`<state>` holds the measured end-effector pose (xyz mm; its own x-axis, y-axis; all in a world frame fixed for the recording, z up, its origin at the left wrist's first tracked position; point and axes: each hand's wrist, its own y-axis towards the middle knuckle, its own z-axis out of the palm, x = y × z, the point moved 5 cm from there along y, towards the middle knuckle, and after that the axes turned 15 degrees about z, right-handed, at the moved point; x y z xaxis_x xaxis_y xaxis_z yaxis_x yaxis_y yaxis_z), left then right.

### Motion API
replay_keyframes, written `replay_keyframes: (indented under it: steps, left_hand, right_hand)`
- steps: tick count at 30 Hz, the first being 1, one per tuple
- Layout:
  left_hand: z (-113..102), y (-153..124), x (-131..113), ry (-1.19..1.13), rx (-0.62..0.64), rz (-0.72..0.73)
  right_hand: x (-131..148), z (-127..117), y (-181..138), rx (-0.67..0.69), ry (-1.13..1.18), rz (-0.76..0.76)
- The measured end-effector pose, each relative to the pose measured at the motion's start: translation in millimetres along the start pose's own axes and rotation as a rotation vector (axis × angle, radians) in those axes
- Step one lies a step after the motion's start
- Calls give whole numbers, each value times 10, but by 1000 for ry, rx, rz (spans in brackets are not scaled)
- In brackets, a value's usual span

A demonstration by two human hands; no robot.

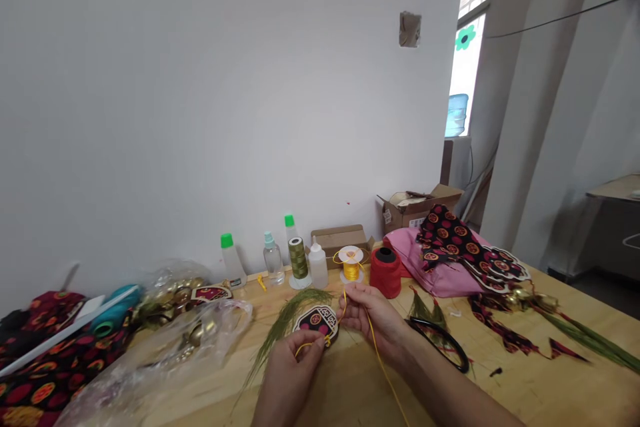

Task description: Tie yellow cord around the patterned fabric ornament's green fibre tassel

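Between my hands is a dark embroidered pendant (311,320) with a white patterned border, lying over a green tassel (280,327). A thin yellow cord (376,345) runs to a knot at the pendant's lower right edge. My left hand (293,368) pinches the cord by that knot, thumb against forefinger. Above and to the right, my right hand (375,315) has its fingers closed on the same cord, whose tail hangs toward the table's front. Part of the pendant is hidden behind my left fingers.
Along the wall stand clear bottles (274,261), an olive thread cone (299,259), a white squeeze bottle (318,265), a yellow cord spool (352,271) and a red cone (385,275). Black-handled scissors (463,355) lie right. Plastic bags (165,360) and patterned cloth (45,387) lie left.
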<state>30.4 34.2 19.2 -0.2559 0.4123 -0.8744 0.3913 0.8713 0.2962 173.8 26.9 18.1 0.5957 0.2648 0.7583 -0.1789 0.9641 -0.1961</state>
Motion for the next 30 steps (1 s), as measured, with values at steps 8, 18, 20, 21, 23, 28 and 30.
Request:
replay_keyframes:
  steps: [8,18,20,21,23,28,30]
  left_hand:
    - [41,4,56,-28,38,-16]
    - [40,27,74,-36,33,-15]
    - [45,24,83,-45,32,-1]
    - [45,21,79,-56,33,6]
    - [44,14,50,-88,42,23]
    - [49,4,-83,-125,100,101]
    - [70,-1,-89,-140,120,99]
  right_hand:
    - [-20,19,-5,56,19,14]
    - [-123,152,-58,192,-48,151]
    - [-126,166,-75,215,-44,178]
    - [-127,170,-81,224,-37,187]
    - [-124,168,-82,231,-16,195]
    - [-112,110,-39,204,59,189]
    - [-103,77,-22,184,91,189]
